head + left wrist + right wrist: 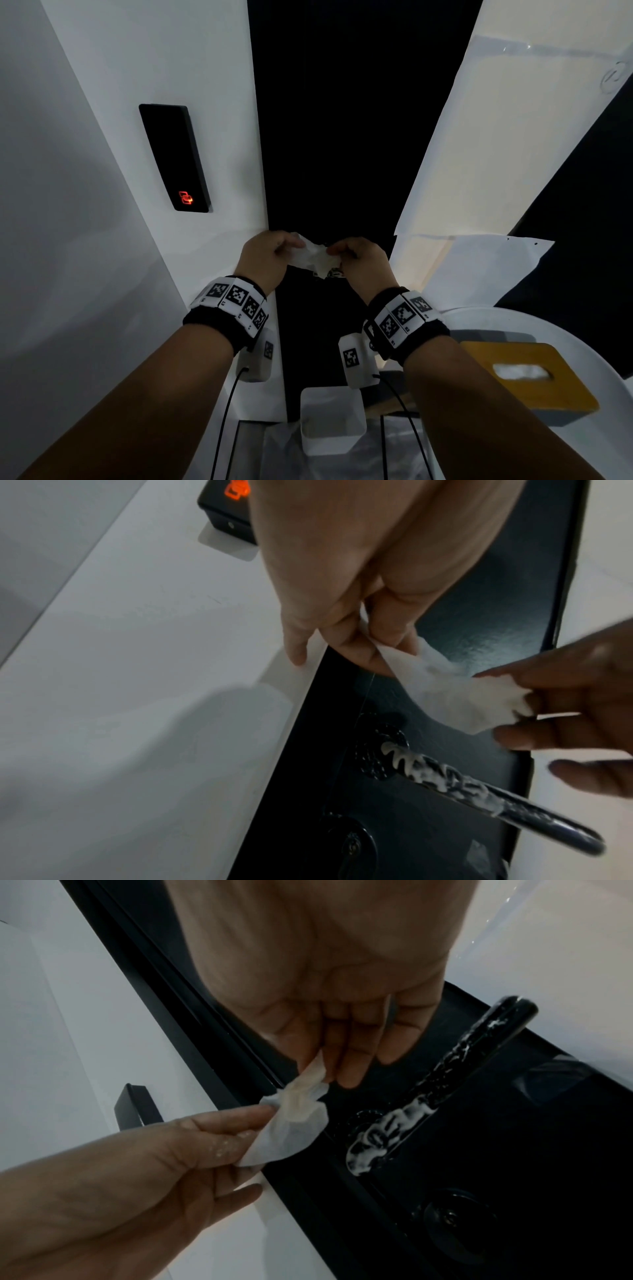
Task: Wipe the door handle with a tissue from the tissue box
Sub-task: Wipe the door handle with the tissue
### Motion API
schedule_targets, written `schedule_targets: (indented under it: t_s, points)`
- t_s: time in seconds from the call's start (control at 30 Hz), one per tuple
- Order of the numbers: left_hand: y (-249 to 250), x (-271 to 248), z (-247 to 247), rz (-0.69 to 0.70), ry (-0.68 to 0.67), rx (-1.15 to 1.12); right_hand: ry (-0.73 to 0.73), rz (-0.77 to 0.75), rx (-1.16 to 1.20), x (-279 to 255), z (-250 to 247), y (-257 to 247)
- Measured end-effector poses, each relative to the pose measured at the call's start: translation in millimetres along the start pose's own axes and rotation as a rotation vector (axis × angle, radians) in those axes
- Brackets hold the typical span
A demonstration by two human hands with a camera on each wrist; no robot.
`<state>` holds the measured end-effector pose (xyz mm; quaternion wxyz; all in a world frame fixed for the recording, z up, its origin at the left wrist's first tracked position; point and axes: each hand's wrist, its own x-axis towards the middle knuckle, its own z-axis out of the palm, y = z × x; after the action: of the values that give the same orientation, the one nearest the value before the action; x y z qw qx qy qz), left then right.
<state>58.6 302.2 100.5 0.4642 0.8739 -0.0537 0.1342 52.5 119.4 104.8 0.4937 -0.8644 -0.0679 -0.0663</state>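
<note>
A crumpled white tissue (pixel 315 257) is stretched between both hands in front of the black door (pixel 342 137). My left hand (pixel 270 250) pinches its left end, and my right hand (pixel 356 255) pinches its right end. The wrist views show the tissue (pixel 455 696) (pixel 294 1123) just above the black lever handle (pixel 496 799) (pixel 455 1069), apart from it. White foam streaks coat the handle near its round base. The left hand (pixel 346 631) (pixel 212 1139) and right hand (pixel 565 710) (pixel 339 1053) show in both wrist views. A wooden-topped tissue box (pixel 527 377) sits at lower right.
A black card reader (pixel 174 157) with a red light hangs on the white wall left of the door. The tissue box rests on a round white table (pixel 496 318). A small white bin (pixel 332 421) stands below. A keyhole (pixel 352 845) sits under the handle.
</note>
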Motion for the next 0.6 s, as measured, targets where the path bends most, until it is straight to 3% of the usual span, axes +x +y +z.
schedule_targets:
  t_s: [0.17,0.4,0.6]
  points:
    - [1,1,0,0.012,-0.035,0.094,-0.037,0.032,-0.058,4,1,2]
    - [6,-7,5,-0.009,-0.041,0.119,0.034,0.027,-0.185,5,-9,8]
    - [6,-14,14,-0.034,-0.114,0.197,0.015,0.037,-0.073,0,-14,-2]
